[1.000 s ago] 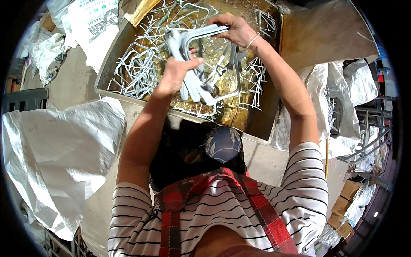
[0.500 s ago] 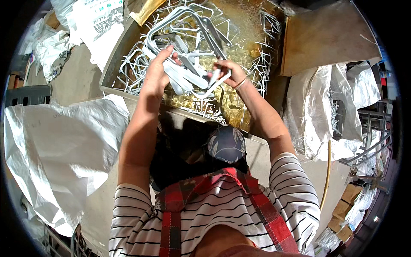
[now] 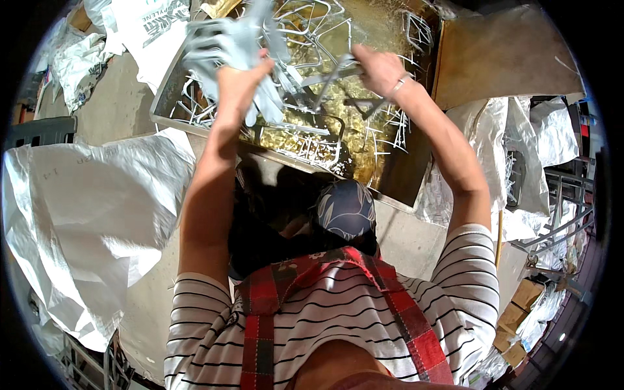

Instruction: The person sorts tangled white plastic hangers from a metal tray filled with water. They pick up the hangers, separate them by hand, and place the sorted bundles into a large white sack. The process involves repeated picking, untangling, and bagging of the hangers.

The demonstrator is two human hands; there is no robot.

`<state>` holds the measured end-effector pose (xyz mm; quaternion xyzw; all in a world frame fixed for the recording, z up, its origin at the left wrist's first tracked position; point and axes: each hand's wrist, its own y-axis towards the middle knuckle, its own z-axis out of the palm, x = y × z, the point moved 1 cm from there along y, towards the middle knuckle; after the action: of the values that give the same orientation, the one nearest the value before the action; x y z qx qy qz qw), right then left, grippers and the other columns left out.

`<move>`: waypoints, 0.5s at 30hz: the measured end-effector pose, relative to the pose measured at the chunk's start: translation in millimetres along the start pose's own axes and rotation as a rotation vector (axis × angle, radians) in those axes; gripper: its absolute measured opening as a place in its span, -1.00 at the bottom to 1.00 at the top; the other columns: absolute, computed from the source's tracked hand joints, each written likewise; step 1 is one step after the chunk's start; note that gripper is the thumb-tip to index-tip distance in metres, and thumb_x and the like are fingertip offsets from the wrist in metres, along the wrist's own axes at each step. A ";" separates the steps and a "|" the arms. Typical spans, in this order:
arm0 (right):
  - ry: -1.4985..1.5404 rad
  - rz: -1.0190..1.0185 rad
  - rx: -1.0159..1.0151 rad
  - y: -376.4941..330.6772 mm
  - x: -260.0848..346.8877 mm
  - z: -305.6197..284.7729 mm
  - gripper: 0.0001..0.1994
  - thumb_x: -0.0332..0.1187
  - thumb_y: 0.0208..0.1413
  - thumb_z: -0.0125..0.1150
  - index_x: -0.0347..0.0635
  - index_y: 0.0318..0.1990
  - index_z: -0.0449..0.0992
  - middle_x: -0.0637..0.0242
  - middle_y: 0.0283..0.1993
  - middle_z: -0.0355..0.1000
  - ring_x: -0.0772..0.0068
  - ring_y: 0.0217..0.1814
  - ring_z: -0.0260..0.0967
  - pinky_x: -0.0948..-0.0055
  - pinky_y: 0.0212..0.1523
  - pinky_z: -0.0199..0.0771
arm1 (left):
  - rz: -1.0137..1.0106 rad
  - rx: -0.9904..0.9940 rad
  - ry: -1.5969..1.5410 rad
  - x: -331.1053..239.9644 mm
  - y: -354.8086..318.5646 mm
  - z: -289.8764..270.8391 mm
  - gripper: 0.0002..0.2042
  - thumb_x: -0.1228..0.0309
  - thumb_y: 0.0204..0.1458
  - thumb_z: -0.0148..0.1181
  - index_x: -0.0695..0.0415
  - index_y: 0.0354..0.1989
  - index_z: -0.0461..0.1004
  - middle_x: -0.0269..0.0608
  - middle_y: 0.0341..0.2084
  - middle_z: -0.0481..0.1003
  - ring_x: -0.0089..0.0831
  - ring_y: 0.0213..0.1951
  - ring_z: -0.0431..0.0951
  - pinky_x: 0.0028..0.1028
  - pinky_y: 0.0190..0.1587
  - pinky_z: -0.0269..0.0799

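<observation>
My left hand [image 3: 239, 88] is closed around a bundle of light grey plastic frame parts [image 3: 224, 45], smeared by motion, over the left part of a metal bin. Over the right half of the bin, my right hand [image 3: 380, 70] has its fingers curled on a thin grey plastic strip [image 3: 331, 75]. The strip is blurred, and its far end lies close to the bundle. Beneath both hands the bin [image 3: 179, 125] holds thin white plastic runners [image 3: 393, 127] in tangled, branching pieces. Shiny yellowish-brown material covers the bin's floor.
A brown board [image 3: 507, 58] stands at the bin's right, above silvery woven sacks [image 3: 481, 149]. Another large white sack [image 3: 97, 214] spreads to my left, and a printed white sack [image 3: 153, 39] lies farther back. My knee [image 3: 346, 208] is close to the bin's front edge.
My hands have moved apart. The left went up and left with the grey bundle; the right went up and right with the grey strip, away from the bundle.
</observation>
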<state>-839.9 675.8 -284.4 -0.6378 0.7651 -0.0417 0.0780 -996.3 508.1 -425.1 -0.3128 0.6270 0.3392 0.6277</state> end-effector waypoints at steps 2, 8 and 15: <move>0.130 -0.285 -0.274 15.1 2.2 3.9 -0.67 -0.47 -0.24 0.19 -0.14 -0.25 0.27 0.13 -0.32 0.39 0.03 -0.32 0.39 0.15 -0.37 0.39 | 0.131 0.249 0.135 -31.2 -19.8 17.3 -0.70 0.45 -0.12 0.26 0.33 -0.21 0.45 -0.24 -0.37 0.51 -0.50 -0.36 0.45 -0.51 -0.23 0.36; 0.235 -0.272 -0.459 61.7 13.8 30.5 -0.62 -0.36 -0.33 0.25 -0.16 -0.28 0.27 0.16 -0.44 0.40 0.01 -0.32 0.39 0.15 -0.34 0.39 | 0.009 0.399 0.040 -62.0 -29.9 22.5 -0.72 0.48 -0.10 0.24 0.31 -0.20 0.42 -0.24 -0.41 0.46 -0.53 -0.37 0.41 -0.52 -0.29 0.35; 0.619 0.245 -0.057 63.9 -67.7 177.3 -0.73 -0.34 -0.18 0.22 -0.19 -0.26 0.46 0.09 -0.35 0.47 0.13 -0.28 0.44 0.30 -0.18 0.44 | -0.393 -0.117 -0.592 -45.9 -5.8 -33.1 -0.72 0.47 -0.07 0.19 0.35 -0.20 0.38 0.03 -0.27 0.44 -0.21 -0.28 0.52 -0.33 -0.15 0.49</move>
<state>-859.4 760.3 -464.9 -0.5002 0.8243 -0.2021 -0.1715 -1009.9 476.1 -380.0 -0.3510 0.3257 0.3231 0.8163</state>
